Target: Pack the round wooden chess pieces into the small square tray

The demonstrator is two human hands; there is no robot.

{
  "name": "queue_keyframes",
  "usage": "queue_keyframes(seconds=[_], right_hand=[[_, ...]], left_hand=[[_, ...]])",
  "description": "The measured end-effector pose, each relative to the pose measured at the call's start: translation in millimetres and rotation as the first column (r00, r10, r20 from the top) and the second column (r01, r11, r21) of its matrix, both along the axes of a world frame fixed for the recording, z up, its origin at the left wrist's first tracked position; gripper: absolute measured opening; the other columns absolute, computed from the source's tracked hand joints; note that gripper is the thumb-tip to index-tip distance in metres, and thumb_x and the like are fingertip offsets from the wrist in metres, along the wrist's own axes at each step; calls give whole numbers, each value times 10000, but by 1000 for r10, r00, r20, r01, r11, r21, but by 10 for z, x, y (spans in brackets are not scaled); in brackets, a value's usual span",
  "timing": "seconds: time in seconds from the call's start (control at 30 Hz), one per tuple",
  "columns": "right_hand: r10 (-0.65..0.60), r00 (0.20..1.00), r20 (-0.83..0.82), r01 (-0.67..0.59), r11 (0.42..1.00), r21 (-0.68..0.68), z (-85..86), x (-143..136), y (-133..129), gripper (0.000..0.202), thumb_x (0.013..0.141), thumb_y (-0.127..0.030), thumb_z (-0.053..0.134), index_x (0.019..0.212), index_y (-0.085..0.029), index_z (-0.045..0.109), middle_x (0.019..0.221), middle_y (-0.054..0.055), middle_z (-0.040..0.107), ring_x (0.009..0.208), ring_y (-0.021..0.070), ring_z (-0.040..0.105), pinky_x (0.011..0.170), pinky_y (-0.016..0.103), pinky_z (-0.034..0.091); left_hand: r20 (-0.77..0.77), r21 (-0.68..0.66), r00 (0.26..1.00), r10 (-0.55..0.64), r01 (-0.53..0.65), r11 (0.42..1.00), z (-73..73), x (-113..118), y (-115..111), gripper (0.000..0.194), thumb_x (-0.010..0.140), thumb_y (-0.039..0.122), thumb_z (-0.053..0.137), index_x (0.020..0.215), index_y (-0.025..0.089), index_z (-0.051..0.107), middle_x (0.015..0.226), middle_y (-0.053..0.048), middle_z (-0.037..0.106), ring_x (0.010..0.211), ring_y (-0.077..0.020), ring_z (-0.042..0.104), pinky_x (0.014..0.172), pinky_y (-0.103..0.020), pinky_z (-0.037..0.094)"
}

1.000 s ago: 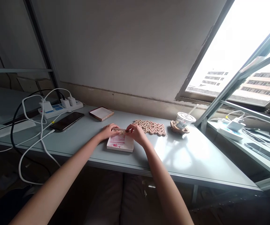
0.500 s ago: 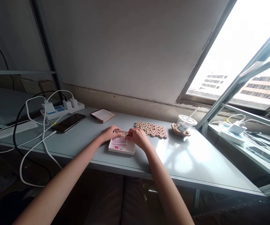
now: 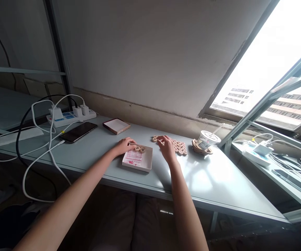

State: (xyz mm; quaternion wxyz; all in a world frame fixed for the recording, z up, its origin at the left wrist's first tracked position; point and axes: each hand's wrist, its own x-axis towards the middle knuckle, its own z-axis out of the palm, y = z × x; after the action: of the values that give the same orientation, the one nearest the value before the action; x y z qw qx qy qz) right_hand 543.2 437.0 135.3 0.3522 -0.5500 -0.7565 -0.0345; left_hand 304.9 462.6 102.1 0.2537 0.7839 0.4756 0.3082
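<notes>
A shallow white box (image 3: 147, 164) with a paper printed in red inside lies near the table's front edge. My left hand (image 3: 124, 146) grips its far left corner, with the thumb inside the wall. Next to that thumb, wooden Chinese chess pieces (image 3: 142, 150) stand along the far wall of the box. To the right, more round Chinese chess pieces (image 3: 180, 146) lie face up in close rows on the table. My right hand (image 3: 167, 148) is over the left part of these rows, its fingertips closed down at a piece; the hand hides several others.
The dark-edged box lid (image 3: 117, 126) lies behind the box. A phone (image 3: 78, 132) and a power strip (image 3: 72, 120) with white cables (image 3: 51, 153) are at left. A lidded drink cup (image 3: 207, 138) leans in a brown holder (image 3: 201, 150) at right.
My right hand has left the box and moved right to the rows of pieces. Pieces inside the box are now uncovered. My left hand has stayed at the box corner.
</notes>
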Motion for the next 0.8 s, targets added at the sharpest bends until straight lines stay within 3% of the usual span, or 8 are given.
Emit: queue_keyframes(seconds=[0.1,0.17,0.27,0.33,0.43,0.53,0.63,0.8], right_hand=[[-183,962,205,190,982,-15,-101,50,20,334,832,-266,502,1160,-219,542,1291,96,475,1180,275,383,957,483,281],[-164,932,323,200,976,-82,-181,49,35,356,834,-278,506,1184,-224,532,1378,86,380,1259,285,286,1008,537,178],[-112,921,372,161,981,-105,-254,29,78,274,859,-276,462,1099,-240,587,1329,64,443,1253,263,300,1034,558,72],[-129,930,343,150,988,-35,-269,13,125,269,865,-258,444,1096,-235,581,1272,75,494,1215,249,350,1036,544,91],[-138,941,310,135,990,31,-281,-11,206,337,872,-249,432,1201,-204,490,1312,106,451,1244,242,322,1037,527,107],[-28,937,348,55,996,-68,-301,-29,254,328,890,-195,371,1204,-189,465,1330,102,437,1279,223,285,1043,526,80],[71,933,353,-15,987,-159,-284,-44,224,286,886,-132,331,1104,-170,512,1201,108,549,1166,205,426,1025,465,165],[20,973,228,0,996,-89,-109,-44,87,206,852,-234,479,1047,-207,540,977,65,651,972,225,523,907,409,264]], left_hand=[[28,3,1000,4,-4,1000,18,-2,-16,285,764,389,486,911,189,625,1008,-59,608,936,-213,561,810,-304,432],[46,10,999,18,-18,1000,30,-1,-25,280,773,389,473,890,187,628,987,-60,617,929,-213,566,816,-308,431],[68,34,997,31,-34,999,23,-1,-19,268,774,383,466,847,186,631,970,-63,620,930,-211,566,827,-309,431],[72,46,997,36,-40,998,6,-3,-3,263,774,379,464,832,184,631,968,-66,617,924,-209,566,825,-310,435],[64,58,997,45,-49,997,-15,-6,15,259,774,374,464,827,184,632,960,-67,616,909,-206,570,819,-311,439],[55,59,997,48,-52,997,-11,-7,12,268,774,374,464,838,181,638,951,-65,620,910,-207,571,817,-306,437],[35,45,998,50,-52,998,8,-11,-1,286,775,378,461,858,175,645,953,-66,621,903,-210,572,817,-305,435],[-11,61,998,61,-61,996,-6,-42,33,282,772,368,468,874,175,648,973,-65,609,898,-205,567,811,-300,437]])
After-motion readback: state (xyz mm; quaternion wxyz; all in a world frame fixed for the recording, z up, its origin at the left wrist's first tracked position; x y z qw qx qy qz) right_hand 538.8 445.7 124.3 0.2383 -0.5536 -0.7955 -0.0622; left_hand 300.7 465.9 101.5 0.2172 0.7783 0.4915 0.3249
